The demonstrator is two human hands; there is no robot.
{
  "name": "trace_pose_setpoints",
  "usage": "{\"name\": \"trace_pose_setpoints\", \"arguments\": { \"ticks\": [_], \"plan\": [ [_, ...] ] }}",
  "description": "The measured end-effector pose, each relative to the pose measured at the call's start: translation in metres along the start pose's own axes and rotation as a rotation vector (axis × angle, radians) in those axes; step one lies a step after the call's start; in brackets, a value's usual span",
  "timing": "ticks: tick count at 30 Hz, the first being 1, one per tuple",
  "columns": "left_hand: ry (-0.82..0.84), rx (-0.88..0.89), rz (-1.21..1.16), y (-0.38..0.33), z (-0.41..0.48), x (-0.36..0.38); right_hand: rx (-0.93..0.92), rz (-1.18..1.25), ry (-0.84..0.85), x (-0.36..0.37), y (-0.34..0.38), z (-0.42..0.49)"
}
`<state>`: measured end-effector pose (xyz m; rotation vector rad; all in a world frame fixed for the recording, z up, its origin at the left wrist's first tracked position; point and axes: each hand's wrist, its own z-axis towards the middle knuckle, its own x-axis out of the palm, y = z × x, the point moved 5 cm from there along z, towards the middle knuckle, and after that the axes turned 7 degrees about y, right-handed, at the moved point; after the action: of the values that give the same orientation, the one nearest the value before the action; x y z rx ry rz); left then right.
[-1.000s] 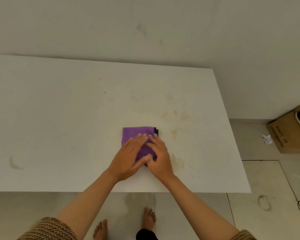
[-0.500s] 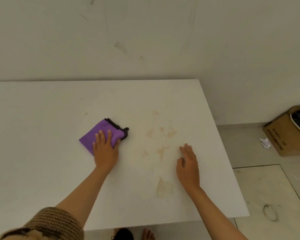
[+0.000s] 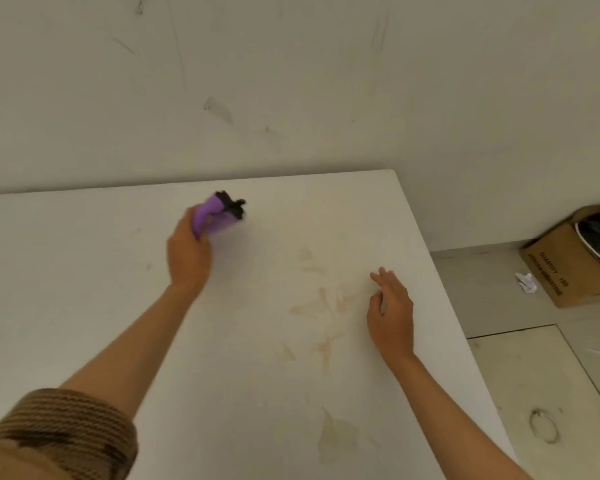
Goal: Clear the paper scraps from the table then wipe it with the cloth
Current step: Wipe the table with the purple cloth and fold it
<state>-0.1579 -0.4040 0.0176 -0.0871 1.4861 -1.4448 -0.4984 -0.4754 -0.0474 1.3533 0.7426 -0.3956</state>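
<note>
The left hand (image 3: pixel 187 252) reaches to about 11 o'clock on the white table (image 3: pixel 84 306), fingers curled round a folded purple cloth (image 3: pixel 219 220) with a dark edge. Blur hides whether the cloth touches the surface. The right hand (image 3: pixel 390 313) sits at 3 o'clock, fingers relaxed and slightly spread, holding nothing. Brownish stains (image 3: pixel 326 306) lie between the hands. On the floor (image 3: pixel 534 358) at 2 o'clock stands a cardboard box (image 3: pixel 568 265), with a crumpled paper scrap (image 3: pixel 526 283) just beside it.
</note>
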Motion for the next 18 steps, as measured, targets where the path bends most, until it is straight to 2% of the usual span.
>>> {"name": "trace_pose_setpoints", "arguments": {
  "ticks": [2, 4, 8, 9, 11, 15, 18],
  "plan": [
    [-0.029, -0.031, 0.084, 0.019, 0.033, -0.011, 0.049, -0.002, 0.032, 0.006, -0.002, 0.022],
    [0.011, -0.095, 0.154, 0.037, 0.054, -0.005, 0.085, -0.012, 0.079, 0.014, -0.005, 0.040],
    [0.333, -0.264, 0.273, 0.070, 0.055, 0.046, 0.081, -0.130, 0.145, 0.028, -0.007, 0.064],
    [0.378, -0.241, 0.366, 0.074, 0.052, 0.058, 0.081, -0.137, 0.141, 0.030, -0.007, 0.066],
    [0.362, -0.214, 0.502, 0.075, 0.055, 0.073, 0.089, -0.137, 0.111, 0.032, -0.005, 0.068],
    [0.367, -0.273, 0.670, 0.062, 0.080, 0.098, 0.123, -0.114, 0.027, 0.033, -0.004, 0.067],
    [0.489, -0.081, 0.658, 0.038, 0.090, 0.140, 0.137, -0.088, 0.026, 0.034, -0.007, 0.068]
  ]
}}
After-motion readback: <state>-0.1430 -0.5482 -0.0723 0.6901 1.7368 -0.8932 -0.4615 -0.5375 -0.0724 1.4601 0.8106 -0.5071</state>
